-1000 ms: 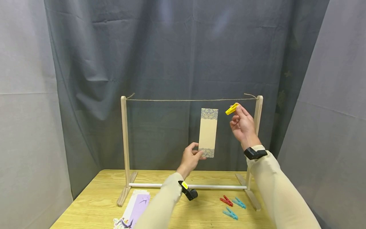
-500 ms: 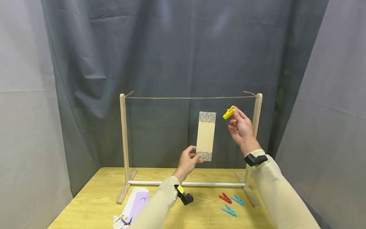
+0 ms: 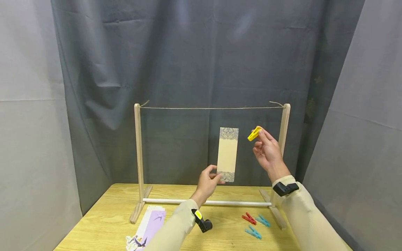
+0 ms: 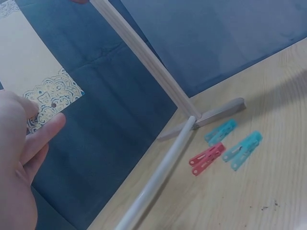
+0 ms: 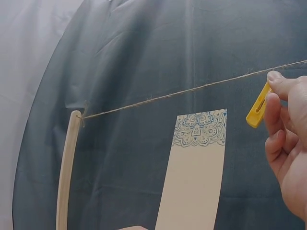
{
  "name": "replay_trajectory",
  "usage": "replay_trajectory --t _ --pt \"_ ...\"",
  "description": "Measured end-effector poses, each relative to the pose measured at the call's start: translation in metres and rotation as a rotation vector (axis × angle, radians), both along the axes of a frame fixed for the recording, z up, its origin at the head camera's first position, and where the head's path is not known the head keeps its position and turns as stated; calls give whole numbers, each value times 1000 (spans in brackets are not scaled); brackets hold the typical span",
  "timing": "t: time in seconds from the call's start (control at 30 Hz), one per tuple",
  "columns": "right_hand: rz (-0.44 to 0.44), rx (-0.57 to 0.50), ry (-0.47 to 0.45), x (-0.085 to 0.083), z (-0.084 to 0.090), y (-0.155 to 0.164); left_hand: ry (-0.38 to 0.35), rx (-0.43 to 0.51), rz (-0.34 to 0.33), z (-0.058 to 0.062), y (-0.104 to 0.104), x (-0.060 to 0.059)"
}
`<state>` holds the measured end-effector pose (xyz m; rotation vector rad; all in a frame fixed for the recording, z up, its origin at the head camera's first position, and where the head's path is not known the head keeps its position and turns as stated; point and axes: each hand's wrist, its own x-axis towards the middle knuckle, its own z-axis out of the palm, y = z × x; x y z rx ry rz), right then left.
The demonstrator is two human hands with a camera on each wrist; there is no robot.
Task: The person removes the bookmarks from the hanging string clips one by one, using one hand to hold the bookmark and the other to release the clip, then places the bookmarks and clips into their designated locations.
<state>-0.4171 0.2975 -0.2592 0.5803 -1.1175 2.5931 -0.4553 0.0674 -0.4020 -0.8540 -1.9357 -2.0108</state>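
My left hand (image 3: 207,183) pinches the bottom end of a cream bookmark-like card (image 3: 227,155) with blue-grey lace patterns at both ends. The card stands nearly upright in the air, its top edge below the twine (image 3: 188,108). In the left wrist view, the thumb lies over the card's patterned end (image 4: 53,98), near a small hole. To the right of the card, my right hand (image 3: 268,151) pinches a yellow clothespin (image 3: 253,133) between thumb and forefinger. The clothespin (image 5: 259,105) points down and left, apart from both card and twine.
The twine runs between two wooden posts (image 3: 139,150) joined low down by a white rod (image 3: 235,203). On the table (image 3: 94,223) lie a red clothespin (image 3: 249,218), two blue clothespins (image 3: 253,232) at right, and purple and white cards (image 3: 154,223) at left. Grey curtains surround the table.
Both hands have come down a little, carrying the card and the yellow clothespin lower beneath the twine. Both grips look the same. The clothespins and cards on the table have not moved.
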Motion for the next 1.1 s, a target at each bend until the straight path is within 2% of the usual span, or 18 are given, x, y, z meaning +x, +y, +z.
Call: replay_trajectory --t 0.23,0.57,1.03,1.1 --pt "4 52 28 8 -8 -1 5 2 -23 -12 -5 3" --pt "48 91 56 13 -17 -1 -25 6 -19 -19 -14 13" --pt "20 163 28 17 -36 -3 -15 28 -40 -29 -36 19" --pt "29 173 32 12 -40 4 -10 18 -16 -30 -34 20"
